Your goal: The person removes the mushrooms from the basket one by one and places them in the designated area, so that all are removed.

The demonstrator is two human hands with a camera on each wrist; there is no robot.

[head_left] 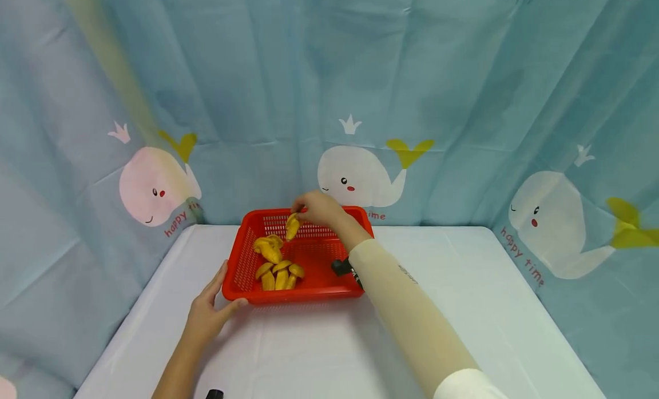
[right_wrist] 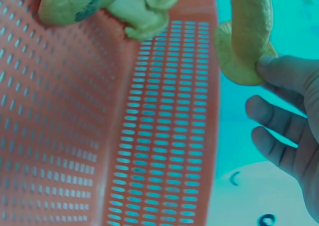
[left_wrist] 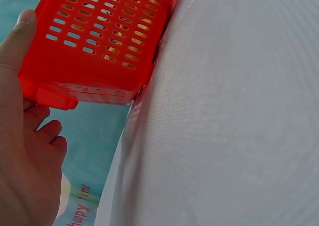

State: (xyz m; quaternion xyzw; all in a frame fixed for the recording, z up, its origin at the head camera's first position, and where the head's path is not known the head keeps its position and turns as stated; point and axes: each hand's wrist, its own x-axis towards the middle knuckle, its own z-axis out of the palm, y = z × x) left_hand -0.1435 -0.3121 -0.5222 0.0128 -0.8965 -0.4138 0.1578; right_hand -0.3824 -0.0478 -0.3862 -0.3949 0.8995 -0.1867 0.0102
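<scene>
A red perforated plastic basket [head_left: 304, 296] stands on the white table against the curtain. Several yellow mushrooms [head_left: 281, 275] lie in its left part, some side by side at the front and others bunched behind. My left hand [head_left: 205, 314] grips the basket's front left corner, thumb [left_wrist: 19, 39] on the outer wall and fingers by the rim. Above the back part of the basket, my right hand [head_left: 320, 209] pinches one yellow mushroom [head_left: 292, 226] between thumb and fingers. In the right wrist view this mushroom [right_wrist: 250, 31] has its cap at the fingertips and its stem pointing away.
The white tabletop [head_left: 288, 353] extends in front of the basket and to both sides. A blue curtain [head_left: 268, 102] with whale prints rises behind it and along the sides. A black piece [head_left: 341, 267] shows beside the right forearm, over the basket's right part.
</scene>
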